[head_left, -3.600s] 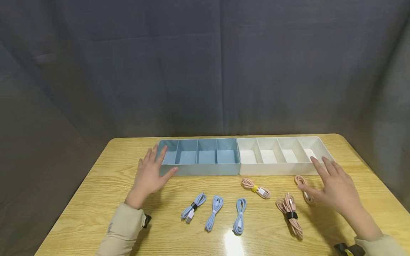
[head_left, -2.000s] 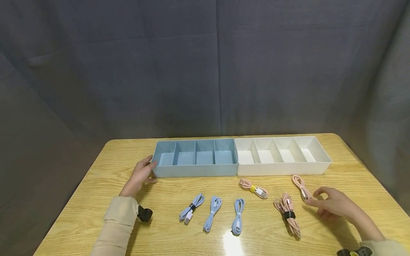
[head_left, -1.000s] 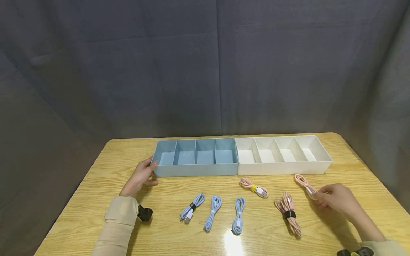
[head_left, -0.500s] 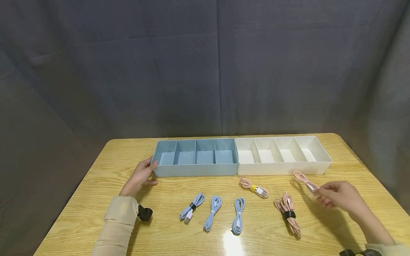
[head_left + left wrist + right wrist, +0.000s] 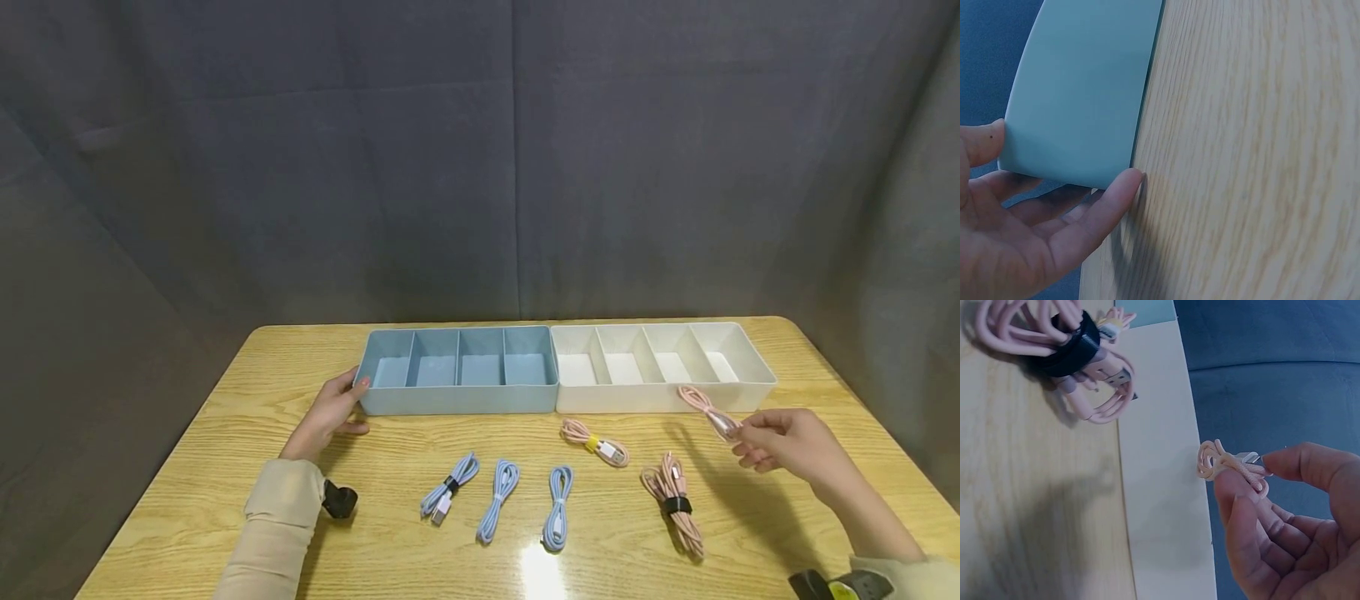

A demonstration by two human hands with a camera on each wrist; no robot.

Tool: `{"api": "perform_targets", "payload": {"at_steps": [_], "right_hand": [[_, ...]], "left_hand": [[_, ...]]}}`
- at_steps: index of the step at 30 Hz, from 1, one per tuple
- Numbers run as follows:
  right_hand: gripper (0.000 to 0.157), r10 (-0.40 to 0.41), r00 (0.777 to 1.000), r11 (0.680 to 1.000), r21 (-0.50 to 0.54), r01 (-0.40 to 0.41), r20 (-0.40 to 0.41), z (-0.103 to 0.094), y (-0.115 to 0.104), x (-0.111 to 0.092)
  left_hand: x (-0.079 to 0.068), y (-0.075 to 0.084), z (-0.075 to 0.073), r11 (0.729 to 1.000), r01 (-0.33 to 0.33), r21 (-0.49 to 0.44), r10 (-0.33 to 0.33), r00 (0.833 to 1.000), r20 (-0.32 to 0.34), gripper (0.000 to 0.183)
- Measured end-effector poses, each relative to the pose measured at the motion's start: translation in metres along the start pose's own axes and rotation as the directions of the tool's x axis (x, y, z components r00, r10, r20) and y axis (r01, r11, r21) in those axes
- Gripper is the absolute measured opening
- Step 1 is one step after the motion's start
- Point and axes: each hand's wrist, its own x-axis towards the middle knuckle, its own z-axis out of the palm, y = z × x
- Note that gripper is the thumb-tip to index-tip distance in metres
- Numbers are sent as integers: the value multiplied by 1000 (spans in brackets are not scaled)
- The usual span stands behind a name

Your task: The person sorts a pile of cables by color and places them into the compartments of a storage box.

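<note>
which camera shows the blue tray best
The head view: there the blue tray shows all four compartments. The left wrist view shows only outer wall by the left hand; the right wrist view, a sliver at the top.

Curtained-off workspace, dark drapes, wood-grain table

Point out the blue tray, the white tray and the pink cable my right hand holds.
Blue tray [image 5: 459, 401]: head view, front wall.
White tray [image 5: 618, 399]: head view, front wall.
Held pink cable [image 5: 712, 413]: head view, gathered middle.

The head view faces forward and down; nearer wrist views share the blue tray.
</note>
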Motion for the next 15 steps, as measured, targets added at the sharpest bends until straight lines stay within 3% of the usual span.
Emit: {"api": "perform_targets", "payload": {"at_steps": [15], "right_hand": [[32, -92, 996, 994, 57, 93, -10, -4, -18, 16]], "left_hand": [[1, -2, 0, 1000, 8, 8, -8, 1000, -8, 56]]}}
